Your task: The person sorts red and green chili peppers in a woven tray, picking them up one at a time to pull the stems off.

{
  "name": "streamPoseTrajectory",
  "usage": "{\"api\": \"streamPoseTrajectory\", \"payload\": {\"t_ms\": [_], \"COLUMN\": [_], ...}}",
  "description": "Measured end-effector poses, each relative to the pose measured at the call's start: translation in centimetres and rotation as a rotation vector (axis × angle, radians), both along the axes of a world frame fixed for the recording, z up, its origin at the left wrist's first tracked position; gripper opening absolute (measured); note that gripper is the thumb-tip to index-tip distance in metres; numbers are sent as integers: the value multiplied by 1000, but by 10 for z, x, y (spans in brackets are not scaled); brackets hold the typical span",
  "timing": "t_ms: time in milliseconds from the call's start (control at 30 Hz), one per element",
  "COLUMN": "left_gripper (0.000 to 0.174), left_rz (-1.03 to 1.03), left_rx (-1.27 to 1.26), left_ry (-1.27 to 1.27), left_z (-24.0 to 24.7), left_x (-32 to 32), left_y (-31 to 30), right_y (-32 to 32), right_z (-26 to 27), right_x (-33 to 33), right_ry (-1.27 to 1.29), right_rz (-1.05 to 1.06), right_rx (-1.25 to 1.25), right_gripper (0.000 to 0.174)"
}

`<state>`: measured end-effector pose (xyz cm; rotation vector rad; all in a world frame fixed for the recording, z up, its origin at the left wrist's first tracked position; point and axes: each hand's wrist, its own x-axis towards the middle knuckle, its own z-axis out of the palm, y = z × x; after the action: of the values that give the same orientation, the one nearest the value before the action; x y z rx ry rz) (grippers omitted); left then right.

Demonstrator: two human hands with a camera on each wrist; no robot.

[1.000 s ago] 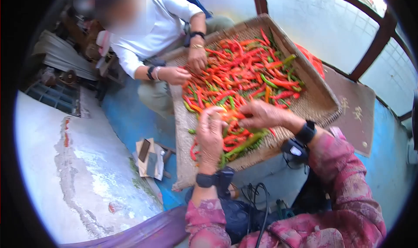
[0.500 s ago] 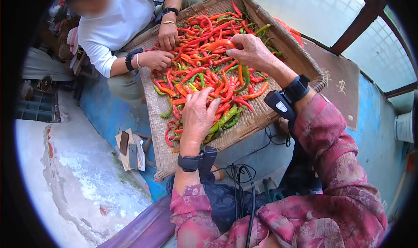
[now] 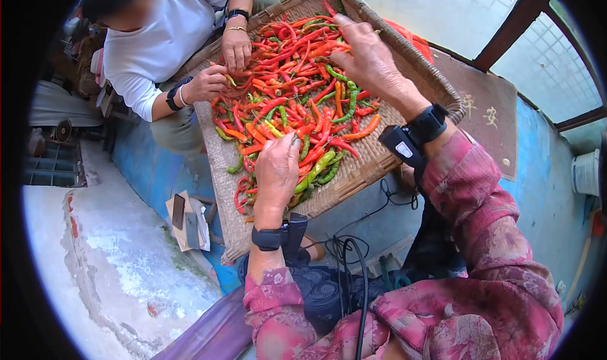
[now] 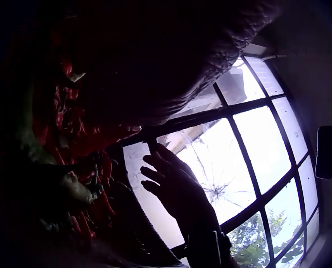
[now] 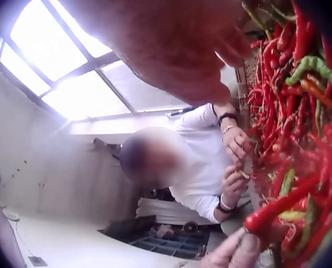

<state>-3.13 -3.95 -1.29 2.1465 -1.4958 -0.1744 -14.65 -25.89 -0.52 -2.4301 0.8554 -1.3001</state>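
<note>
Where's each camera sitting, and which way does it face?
Head: on the head, facing forward and down at peppers in a woven tray; left hand, right hand and sleeves show.
Left wrist: on that wrist, facing past dark left hand toward peppers and window panes; right hand silhouetted.
Right wrist: on that wrist, facing past blurred right hand toward peppers and a person in white; left hand holds a red pepper.
Wrist views share peppers, window panes, hands.

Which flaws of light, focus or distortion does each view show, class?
Head: well lit, chillies fairly sharp, corners cut off in black; left wrist: mostly underexposed, the right hand silhouetted against a glaring, lens-bowed window; right wrist: panes burnt out, the near right hand softly blurred.
</note>
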Motion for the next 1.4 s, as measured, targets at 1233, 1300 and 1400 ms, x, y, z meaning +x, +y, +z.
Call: {"api": "streamPoseTrajectory", "payload": {"t_ms": [1233, 1300, 1400], "left_gripper": [35, 34, 32], "left_rz": [-154, -125, -113], "left_rx": [108, 122, 70], "left_ry": [-32, 51, 32], "left_z": [-8, -7, -12], "left_x": [-5, -3, -1], "left_y": [5, 4, 5], "right_y": [45, 44, 42], "right_z": [-42, -42, -49], "right_x": [13, 17, 14], "right_ry": [938, 1010, 955], "right_rz": [664, 633, 629], "right_rx": [62, 62, 34], "right_gripper": [27, 24, 17]}}
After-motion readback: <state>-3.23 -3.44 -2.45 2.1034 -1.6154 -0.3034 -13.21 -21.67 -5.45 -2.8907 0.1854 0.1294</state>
